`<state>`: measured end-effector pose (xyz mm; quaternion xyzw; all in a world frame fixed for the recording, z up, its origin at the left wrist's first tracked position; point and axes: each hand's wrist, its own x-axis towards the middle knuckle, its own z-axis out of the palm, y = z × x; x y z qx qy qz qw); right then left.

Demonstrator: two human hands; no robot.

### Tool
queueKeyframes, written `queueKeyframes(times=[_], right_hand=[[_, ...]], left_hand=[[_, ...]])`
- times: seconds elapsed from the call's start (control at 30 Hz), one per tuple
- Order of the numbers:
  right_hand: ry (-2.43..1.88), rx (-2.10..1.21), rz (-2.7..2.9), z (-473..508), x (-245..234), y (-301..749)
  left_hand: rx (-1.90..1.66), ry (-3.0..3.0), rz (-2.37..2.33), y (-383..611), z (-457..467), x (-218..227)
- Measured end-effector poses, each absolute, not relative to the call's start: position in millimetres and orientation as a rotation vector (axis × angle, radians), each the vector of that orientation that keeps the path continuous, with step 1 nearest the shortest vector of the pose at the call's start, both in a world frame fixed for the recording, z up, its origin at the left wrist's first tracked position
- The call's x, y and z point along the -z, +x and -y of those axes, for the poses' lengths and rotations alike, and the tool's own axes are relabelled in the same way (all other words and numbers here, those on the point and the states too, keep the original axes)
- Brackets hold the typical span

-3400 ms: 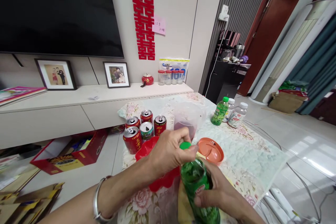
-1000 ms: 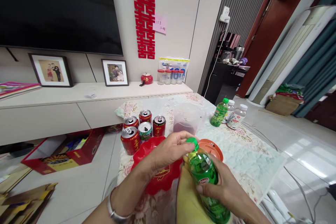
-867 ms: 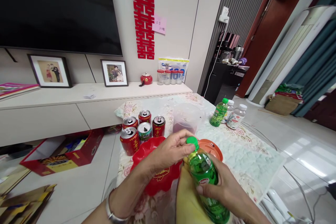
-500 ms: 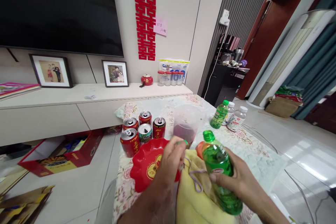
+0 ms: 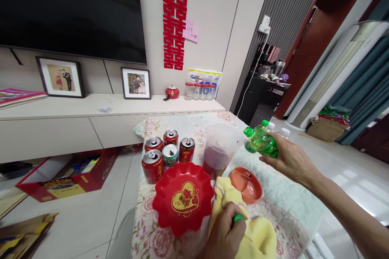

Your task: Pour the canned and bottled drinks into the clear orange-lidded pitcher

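Note:
My right hand (image 5: 293,162) is wrapped round a green plastic bottle (image 5: 264,145), tipped nearly level with its uncapped mouth to the left, toward a translucent pitcher (image 5: 223,139). Dark reddish liquid fills the pitcher's lower part; bottle and pitcher are apart. Low over a yellow cloth (image 5: 258,236), my left hand (image 5: 226,226) is closed on a green bottle cap (image 5: 238,218). To its left lies a red scalloped plate (image 5: 185,222) with a gold heart print. An orange lid (image 5: 249,184) rests beside the cloth. Whether liquid remains in the bottle I cannot tell.
Several drink cans (image 5: 153,166) stand behind the plate. Other bottles, one with a green cap (image 5: 265,123), are partly hidden behind my right hand. A floral cloth covers the table (image 5: 161,247). Lidded jars (image 5: 199,91) and framed photos stand on the white cabinet (image 5: 136,109).
My right hand has lifted the bottle away to the right and tipped it from upright. My left hand has come down toward me with the cap, uncovering the plate and the orange lid.

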<state>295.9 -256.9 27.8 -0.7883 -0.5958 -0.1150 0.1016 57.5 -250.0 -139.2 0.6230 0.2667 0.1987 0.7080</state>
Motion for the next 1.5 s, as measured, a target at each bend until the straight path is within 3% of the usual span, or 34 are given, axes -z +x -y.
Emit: queueKeyframes(times=[0.4, 0.6, 1.2, 1.5], right_hand=[[-2.333, 0.439, 2.069, 231.8, -44.0, 299.2], [-2.380, 0.502, 2.131, 226.5, -46.7, 303.0], [-2.348, 0.742, 2.262, 226.6, -49.0, 307.0], [-2.315, 0.814, 2.286, 226.3, -49.4, 306.4]], left_hand=[[-0.417, 0.933, -0.541, 62.6, 245.4, 157.6], [-0.311, 0.881, -0.532, 52.4, 245.3, 143.9], [-0.415, 0.758, -0.209, 67.3, 251.3, 177.1], [-0.512, 0.921, -0.377, 63.3, 249.0, 161.1]])
